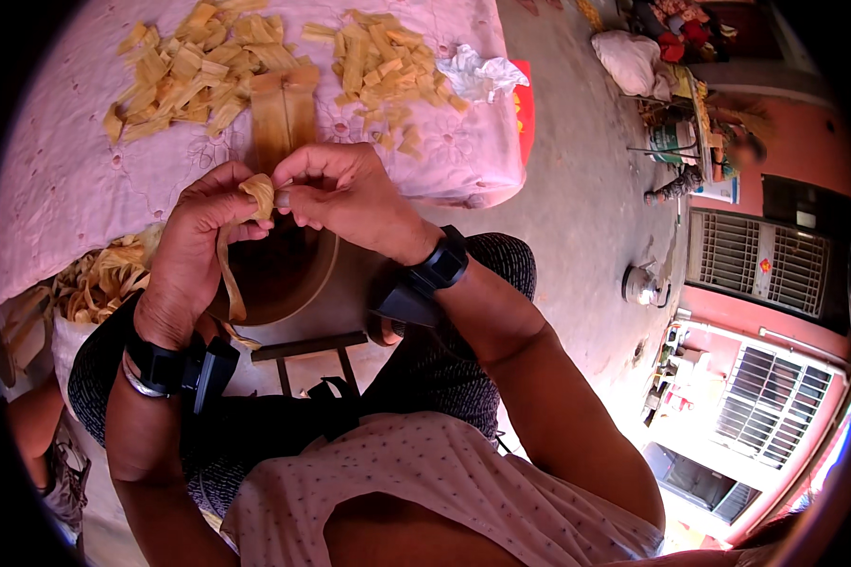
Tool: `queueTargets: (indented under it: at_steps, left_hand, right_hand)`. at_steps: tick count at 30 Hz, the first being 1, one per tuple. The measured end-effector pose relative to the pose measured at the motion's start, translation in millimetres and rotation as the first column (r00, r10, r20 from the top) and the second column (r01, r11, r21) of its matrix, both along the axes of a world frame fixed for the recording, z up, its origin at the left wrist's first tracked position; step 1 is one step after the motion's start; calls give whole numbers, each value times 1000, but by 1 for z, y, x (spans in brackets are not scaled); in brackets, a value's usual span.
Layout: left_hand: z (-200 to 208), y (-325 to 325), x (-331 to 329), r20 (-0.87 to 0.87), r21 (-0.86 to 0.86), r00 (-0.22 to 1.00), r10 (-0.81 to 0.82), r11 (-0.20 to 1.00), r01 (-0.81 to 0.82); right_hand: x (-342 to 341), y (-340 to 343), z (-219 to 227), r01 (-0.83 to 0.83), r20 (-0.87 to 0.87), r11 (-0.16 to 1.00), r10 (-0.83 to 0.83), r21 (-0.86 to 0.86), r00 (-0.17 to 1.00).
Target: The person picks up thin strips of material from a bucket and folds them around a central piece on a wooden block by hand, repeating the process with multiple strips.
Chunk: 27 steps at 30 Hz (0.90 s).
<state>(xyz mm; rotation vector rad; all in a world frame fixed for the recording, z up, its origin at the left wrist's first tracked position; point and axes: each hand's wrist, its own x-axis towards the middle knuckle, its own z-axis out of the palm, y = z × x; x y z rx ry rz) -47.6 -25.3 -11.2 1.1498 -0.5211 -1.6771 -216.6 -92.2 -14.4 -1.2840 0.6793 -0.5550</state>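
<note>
Beyond the fingers, a table [76, 189] under a pink cloth carried two heaps of cut yellow strips [194, 66], two longer flat pieces [284, 109] and a crumpled white cloth [477, 74]. A round brown bowl [288, 274] sat directly below the fingers. The left hand [194, 250] and right hand [345, 189] met fingertip to fingertip, fingers closed on a folded yellow strip [258, 194], its tail hanging past the left palm.

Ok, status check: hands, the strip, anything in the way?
Left hand and right hand both pinching the yellow strip, its tail hanging over the round stool. Cut pieces lie apart on the pink cloth. Nothing blocking.
</note>
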Motion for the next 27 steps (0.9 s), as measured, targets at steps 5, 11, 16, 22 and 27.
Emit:
queueTargets:
  at_steps: [5, 11, 16, 22, 27]
  left_hand:
    - [-10, 4, -5, 156, 10, 987, -44, 999, 43]
    - [-6, 7, -15, 238, -132, 964, 118, 987, -88]
    - [-8, 6, -11, 147, -132, 983, 113, 987, -93]
    - [-10, 8, -16, 3, -144, 999, 38, 989, -37]
    - [-10, 5, -13, 196, -189, 981, 4, 981, 34]
  right_hand:
    - [-1, 3, -11, -54, -30, 968, 48, -245, 998]
    - [6, 14, -9, -49, -142, 875, -23, -482, 990]
    - [4, 13, -8, 62, -75, 866, -114, -495, 991]
    - [0, 7, -7, 114, -16, 763, -160, -636, 987]
    - [-9, 4, -3, -63, -221, 693, -141, -718, 965]
